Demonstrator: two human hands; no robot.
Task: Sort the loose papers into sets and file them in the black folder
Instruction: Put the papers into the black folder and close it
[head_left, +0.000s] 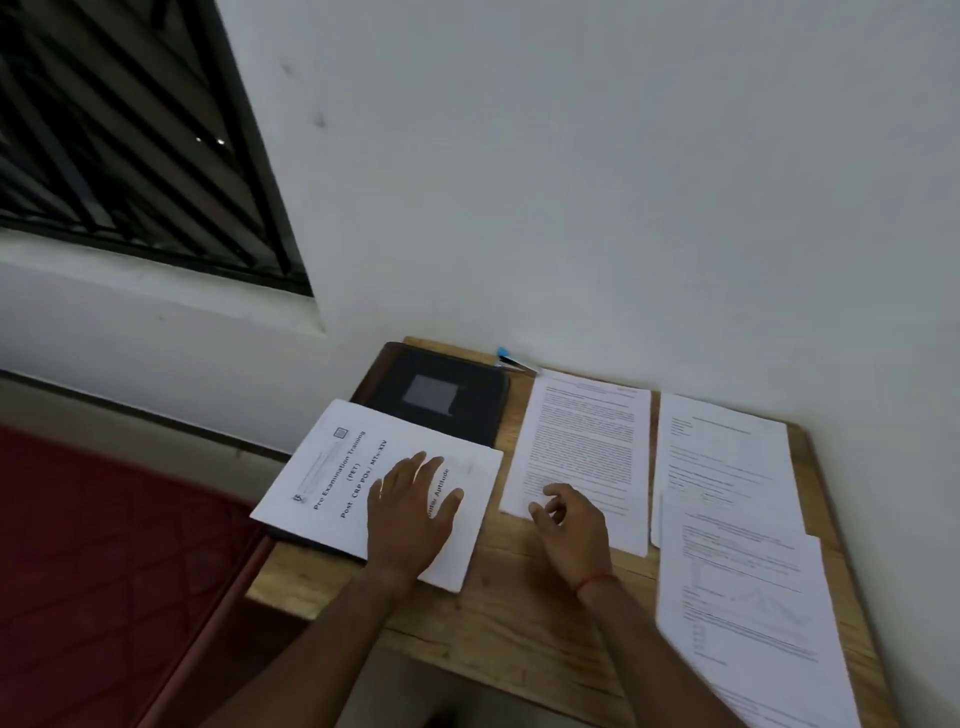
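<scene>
Head view. Pressed flat on titled paper set (332, 467): left hand (410, 512), fingers (415, 465) spread wide. Beyond those fingertips, partly under set: black folder (441, 395). Over near corner of dense-text sheet (587, 447): right hand (569, 525), fingers (540, 512) loosely curled; pinch or mere touch, cannot tell. Right of those fingers, on worktop (493, 623): two more paper stacks (727, 457).

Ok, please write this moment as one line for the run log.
left hand: flat on white printed booklet lying on black folder | right hand: loosely curled over white text sheet, grip unclear
</scene>
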